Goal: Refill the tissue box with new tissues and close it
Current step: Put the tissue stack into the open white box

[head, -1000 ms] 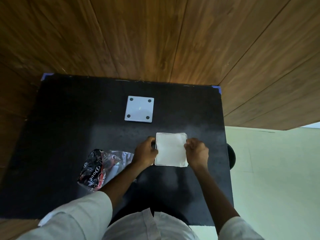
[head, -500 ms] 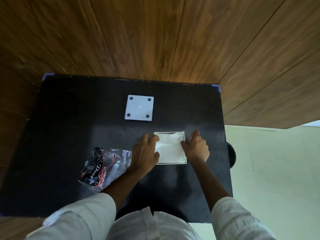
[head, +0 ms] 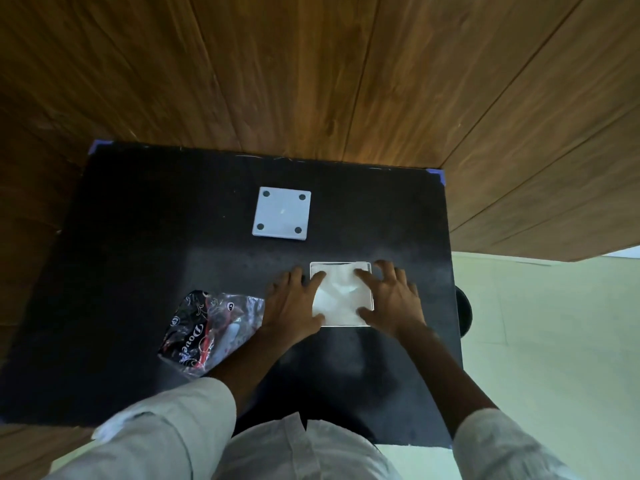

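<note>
A square white tissue box (head: 364, 322) sits open-side up on the black table (head: 138, 244), filled with white tissues (head: 337, 294). My left hand (head: 292, 306) lies flat on the box's left side with fingers spread over the tissues. My right hand (head: 391, 297) presses flat on the right side, fingers apart. The box's white square lid (head: 281, 213), with four dark round feet at its corners, lies apart on the table, farther back and to the left.
A crumpled clear-and-black tissue wrapper (head: 207, 327) with red print lies left of my left forearm. Wood-panelled wall runs behind the table. A dark round stool edge (head: 462, 311) shows at the table's right side over pale floor.
Both hands moved from gripping the tissue stack's sides to lying flat on top of it, fingers spread. The stack has sunk down inside the box rim.
</note>
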